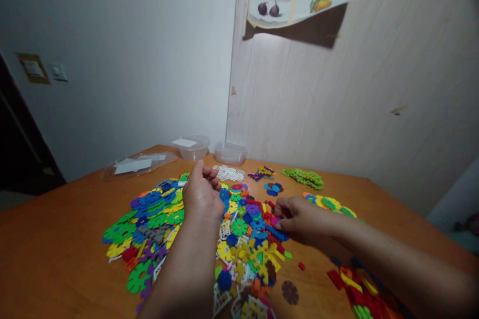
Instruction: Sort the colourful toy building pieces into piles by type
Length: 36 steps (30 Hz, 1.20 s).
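A large heap of plastic building pieces (239, 228) spreads over the table, with notched discs, bricks and small lattice pieces in many colours. My left hand (204, 192) hovers over the heap's far middle, palm turned up and fingers curled in; whatever they may hold is hidden. At the heap's right edge, my right hand (294, 214) reaches down with thumb and fingers drawn together. Just by its fingertips lie a pink piece (275, 221) and blue bricks (277, 233). Whether those fingers grip a piece cannot be made out.
Behind the heap are sorted groups: white pieces (229, 173), purple and yellow pieces (263, 173), blue discs (273, 189), green pieces (304, 178). Clear containers (231, 153) stand by the wall, with a lid (138, 165) to their left. Red and yellow bricks (355, 286) lie under my right forearm.
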Motion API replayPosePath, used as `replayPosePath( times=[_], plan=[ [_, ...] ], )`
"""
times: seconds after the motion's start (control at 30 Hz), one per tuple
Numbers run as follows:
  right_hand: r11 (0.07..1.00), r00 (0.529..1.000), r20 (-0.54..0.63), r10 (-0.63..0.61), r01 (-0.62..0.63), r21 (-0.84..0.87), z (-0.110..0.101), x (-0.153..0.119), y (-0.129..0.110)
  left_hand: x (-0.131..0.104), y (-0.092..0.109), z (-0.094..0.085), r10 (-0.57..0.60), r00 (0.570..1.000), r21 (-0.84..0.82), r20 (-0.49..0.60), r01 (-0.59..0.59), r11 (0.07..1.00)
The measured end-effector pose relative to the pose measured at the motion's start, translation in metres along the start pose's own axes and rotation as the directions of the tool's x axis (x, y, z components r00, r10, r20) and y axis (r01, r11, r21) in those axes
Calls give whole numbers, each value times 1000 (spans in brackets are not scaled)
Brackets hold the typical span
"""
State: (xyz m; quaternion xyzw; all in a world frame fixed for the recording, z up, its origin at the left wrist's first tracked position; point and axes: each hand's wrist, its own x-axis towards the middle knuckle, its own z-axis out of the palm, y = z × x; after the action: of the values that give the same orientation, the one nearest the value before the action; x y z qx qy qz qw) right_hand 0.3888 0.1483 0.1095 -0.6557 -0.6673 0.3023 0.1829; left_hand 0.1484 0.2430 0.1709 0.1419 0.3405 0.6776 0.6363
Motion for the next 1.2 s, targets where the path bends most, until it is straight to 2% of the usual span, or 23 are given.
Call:
replayPosePath(
  times=[0.13,0.3,0.43,0.63,0.93,1.07,1.2],
  plan=[
    [993,999,-24,-48,45,-110,5,0,-3,0,0,-1,-4,1000,10,1,4,1000],
    [994,1000,7,28,-28,103,3,5,6,0,1,0,-3,1000,5,7,3,1000],
    [968,989,-60,139,-123,219,-13,18,10,0,0,0,-5,1000,-5,3,5,1000],
    [909,920,-200,336,-262,324,-33,49,12,2,0,0,-8,1000,6,-7,8,1000],
    [876,861,-267,434,-333,349,-18,85,15,2,0,-2,1,1000,8,10,-2,1000],
    [888,860,-275,431,-349,299,-20,86,15,2,0,-1,2,1000,10,5,-2,1000],
    [924,898,-244,366,-320,209,-32,75,10,1,1,1,-9,1000,14,-10,9,1000]
  ],
)
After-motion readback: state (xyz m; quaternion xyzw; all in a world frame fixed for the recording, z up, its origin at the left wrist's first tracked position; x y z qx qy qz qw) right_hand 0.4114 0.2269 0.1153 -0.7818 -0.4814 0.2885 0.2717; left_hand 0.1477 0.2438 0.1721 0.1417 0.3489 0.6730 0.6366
